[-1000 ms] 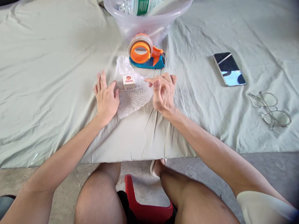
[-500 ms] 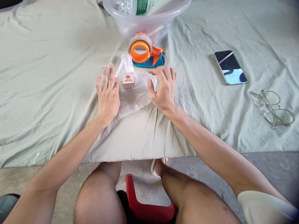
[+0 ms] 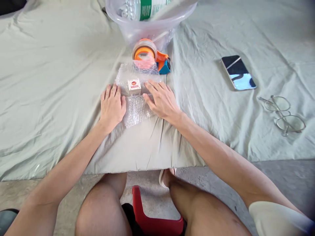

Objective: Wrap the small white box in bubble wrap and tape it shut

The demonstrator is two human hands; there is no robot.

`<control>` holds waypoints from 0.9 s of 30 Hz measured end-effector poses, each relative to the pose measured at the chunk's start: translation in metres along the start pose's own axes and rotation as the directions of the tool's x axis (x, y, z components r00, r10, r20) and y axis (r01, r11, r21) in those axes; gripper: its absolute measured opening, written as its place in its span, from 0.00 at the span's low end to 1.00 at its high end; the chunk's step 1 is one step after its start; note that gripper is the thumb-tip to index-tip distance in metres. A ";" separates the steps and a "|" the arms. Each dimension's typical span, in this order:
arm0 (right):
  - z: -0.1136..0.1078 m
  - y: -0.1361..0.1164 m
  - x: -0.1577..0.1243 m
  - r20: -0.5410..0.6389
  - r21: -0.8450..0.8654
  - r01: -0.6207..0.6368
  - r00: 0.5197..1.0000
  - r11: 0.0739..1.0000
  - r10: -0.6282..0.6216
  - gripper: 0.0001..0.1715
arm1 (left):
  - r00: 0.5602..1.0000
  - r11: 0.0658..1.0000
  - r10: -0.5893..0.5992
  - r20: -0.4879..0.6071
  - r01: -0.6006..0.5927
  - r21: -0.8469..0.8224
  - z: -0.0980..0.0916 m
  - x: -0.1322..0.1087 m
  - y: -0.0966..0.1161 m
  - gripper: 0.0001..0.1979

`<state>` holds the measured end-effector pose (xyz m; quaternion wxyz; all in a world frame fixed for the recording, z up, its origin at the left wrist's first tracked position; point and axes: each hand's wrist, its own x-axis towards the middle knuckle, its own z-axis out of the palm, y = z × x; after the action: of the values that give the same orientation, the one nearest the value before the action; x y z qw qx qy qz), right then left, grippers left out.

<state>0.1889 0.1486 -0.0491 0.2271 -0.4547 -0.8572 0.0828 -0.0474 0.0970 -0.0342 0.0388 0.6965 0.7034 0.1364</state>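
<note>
On a piece of clear bubble wrap [image 3: 137, 111] sits a small white box [image 3: 134, 87] with a red emblem on top. My left hand [image 3: 112, 106] lies flat at the wrap's left edge, fingers stretched forward. Spread over the right side of the wrap is my right hand [image 3: 162, 100], its thumb and index fingertips close to the box. The wrap's far edge rises in front of an orange and blue tape dispenser [image 3: 161, 64] and hides part of it. Neither hand grips the box.
Behind the dispenser stands a translucent plastic tub [image 3: 147, 28] with a green-labelled bottle [image 3: 145, 9] in it. To the right lie a phone [image 3: 238, 72] and eyeglasses [image 3: 283, 113]. A wrinkled grey-green cloth [image 3: 61, 65] covers the table; a red stool [image 3: 157, 223] shows below.
The bubble wrap's far part has spread out and now overlaps the dispenser. My right hand has moved left and flattened onto the wrap. My left hand has shifted slightly toward me.
</note>
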 end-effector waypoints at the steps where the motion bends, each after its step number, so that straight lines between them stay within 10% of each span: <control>1: 0.000 -0.002 -0.001 -0.010 -0.020 -0.028 1.000 0.999 0.028 0.34 | 1.000 1.000 0.002 -0.011 -0.002 -0.003 0.001 -0.001 -0.001 0.36; 10: 0.012 0.008 0.000 -0.149 0.056 -0.113 0.981 0.992 0.120 0.31 | 0.975 0.984 0.134 -0.178 -0.152 -0.092 0.007 -0.004 -0.009 0.29; 14: 0.007 0.012 0.001 -0.134 0.105 0.042 0.991 0.994 -0.028 0.40 | 0.961 0.972 0.188 -0.203 -0.212 -0.103 0.001 -0.007 -0.007 0.25; 21: 0.007 0.015 0.003 -0.009 0.208 0.229 0.973 0.951 -0.232 0.55 | 0.966 0.974 0.194 -0.170 -0.210 -0.081 0.002 -0.004 -0.006 0.28; 27: 0.008 0.019 0.002 -0.069 0.283 0.208 0.978 0.936 -0.196 0.45 | 0.946 0.940 0.316 -0.065 -0.322 -0.115 0.002 0.002 -0.008 0.28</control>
<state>0.1978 0.1614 -0.0625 0.3154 -0.3278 -0.8733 0.1743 -0.0544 0.0990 -0.0376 0.0435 0.7942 0.5722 0.2000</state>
